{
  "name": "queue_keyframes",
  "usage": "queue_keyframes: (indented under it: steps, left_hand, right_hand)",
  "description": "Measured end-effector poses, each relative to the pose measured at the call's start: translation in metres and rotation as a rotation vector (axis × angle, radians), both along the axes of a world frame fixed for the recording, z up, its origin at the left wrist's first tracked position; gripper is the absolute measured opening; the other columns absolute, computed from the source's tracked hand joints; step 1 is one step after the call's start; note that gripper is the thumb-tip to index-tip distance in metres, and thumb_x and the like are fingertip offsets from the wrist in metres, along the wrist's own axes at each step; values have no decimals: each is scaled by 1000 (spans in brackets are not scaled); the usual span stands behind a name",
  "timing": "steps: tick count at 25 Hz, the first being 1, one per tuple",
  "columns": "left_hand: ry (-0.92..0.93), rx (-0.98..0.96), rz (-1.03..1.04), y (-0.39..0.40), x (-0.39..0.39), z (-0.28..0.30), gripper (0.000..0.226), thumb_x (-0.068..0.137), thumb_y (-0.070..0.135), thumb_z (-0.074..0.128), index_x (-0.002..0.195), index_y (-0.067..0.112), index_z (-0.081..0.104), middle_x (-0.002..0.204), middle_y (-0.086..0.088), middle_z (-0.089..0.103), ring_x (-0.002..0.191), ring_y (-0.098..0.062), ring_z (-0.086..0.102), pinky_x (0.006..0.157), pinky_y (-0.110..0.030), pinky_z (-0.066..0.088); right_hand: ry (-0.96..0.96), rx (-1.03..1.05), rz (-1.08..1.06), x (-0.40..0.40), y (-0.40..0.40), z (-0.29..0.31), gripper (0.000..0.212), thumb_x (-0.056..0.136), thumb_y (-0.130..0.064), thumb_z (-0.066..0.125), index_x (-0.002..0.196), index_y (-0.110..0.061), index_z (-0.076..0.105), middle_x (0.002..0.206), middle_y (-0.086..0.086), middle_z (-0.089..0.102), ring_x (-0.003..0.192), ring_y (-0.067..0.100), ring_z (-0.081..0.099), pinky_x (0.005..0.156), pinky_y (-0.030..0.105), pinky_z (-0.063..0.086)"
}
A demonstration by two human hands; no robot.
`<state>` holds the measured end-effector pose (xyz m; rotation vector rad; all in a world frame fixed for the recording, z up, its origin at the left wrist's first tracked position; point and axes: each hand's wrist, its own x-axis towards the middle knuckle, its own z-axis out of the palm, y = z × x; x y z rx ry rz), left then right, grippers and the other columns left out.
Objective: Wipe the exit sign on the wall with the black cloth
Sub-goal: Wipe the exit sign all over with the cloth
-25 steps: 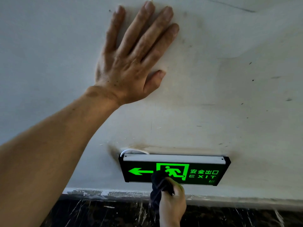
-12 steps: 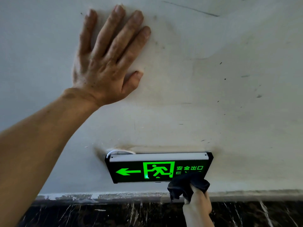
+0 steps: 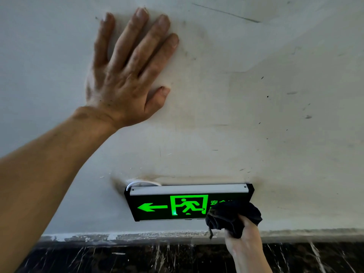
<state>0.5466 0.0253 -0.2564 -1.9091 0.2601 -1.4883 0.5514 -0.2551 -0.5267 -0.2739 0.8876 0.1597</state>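
A black exit sign [image 3: 169,206] with a glowing green arrow and running figure hangs low on the white wall. My right hand [image 3: 243,242] grips a bunched black cloth [image 3: 233,216] and presses it against the sign's right end, covering most of the lettering there. My left hand [image 3: 128,69] lies flat on the wall well above the sign, fingers spread, holding nothing.
The white wall [image 3: 275,115] is scuffed and speckled. Below the sign runs a paint-spattered strip, then a dark marbled skirting [image 3: 137,259]. A white cable [image 3: 141,183] loops out behind the sign's top left corner.
My right hand has slid the cloth from the middle of the sign to its right end. My left hand has stayed flat on the wall.
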Motion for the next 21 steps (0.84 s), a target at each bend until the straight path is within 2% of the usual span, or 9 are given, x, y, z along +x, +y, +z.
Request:
queue_keyframes:
  steps: [1,2,3,5,9,12,16,19,21]
  left_hand:
    - [3,0,-3,-1,0,0,68,98,46,43,155,9,34,156,-14,33,142,-40,32,110,-67,28]
    - [6,1,-2,0,1,1,68,98,46,44,155,9,34,156,-14,33,142,-40,33,110,-67,29]
    - [7,2,1,1,0,2,69,98,46,44,155,9,34,156,-14,33,142,-40,33,109,-68,30]
    - [7,-3,5,1,-1,2,69,99,46,44,156,9,33,156,-14,33,142,-40,33,109,-68,30]
    - [20,-15,-5,-1,-1,1,70,99,46,44,157,10,30,158,-13,29,143,-40,30,112,-66,26]
    - [53,-43,-32,1,-3,3,72,98,46,46,158,11,27,160,-12,26,146,-38,26,119,-58,14]
    - [131,-117,-64,-4,-10,4,71,98,43,49,158,12,28,161,-10,24,150,-34,19,123,-49,4]
    - [255,-187,-95,-12,-24,9,72,97,38,50,158,12,23,163,-11,22,153,-27,9,124,-45,-1]
    - [284,-282,-122,-27,-39,2,72,96,36,48,157,8,23,161,-16,26,151,-32,18,123,-46,5]
  right_hand:
    - [-17,-1,93,-3,1,11,18,89,1,53,87,-16,60,127,8,61,87,18,61,77,27,47]
    - [-63,-95,191,-5,2,21,20,89,1,53,85,-17,60,130,8,60,81,17,59,79,27,47]
    - [-41,-170,246,1,5,16,21,89,1,53,83,-18,60,132,8,59,81,17,59,83,27,47]
    - [-63,-138,245,-3,-2,25,20,89,0,54,84,-18,60,131,8,60,90,19,60,90,30,45]
    - [-179,-235,299,-10,-1,37,28,90,4,51,105,-18,61,123,10,61,81,19,59,90,36,44]
    - [-329,-289,350,-17,-10,48,38,88,6,52,115,-18,63,106,10,67,85,22,63,74,33,51]
    - [-566,-282,465,-34,-18,90,33,71,-1,64,100,-15,72,87,10,76,77,23,73,56,32,59]
    - [-786,-325,584,-50,-24,120,37,67,-12,71,105,-14,72,101,14,74,93,29,71,64,38,58]
    - [-881,-358,646,-60,-28,135,43,66,-17,76,109,-15,70,108,15,73,100,31,69,71,43,57]
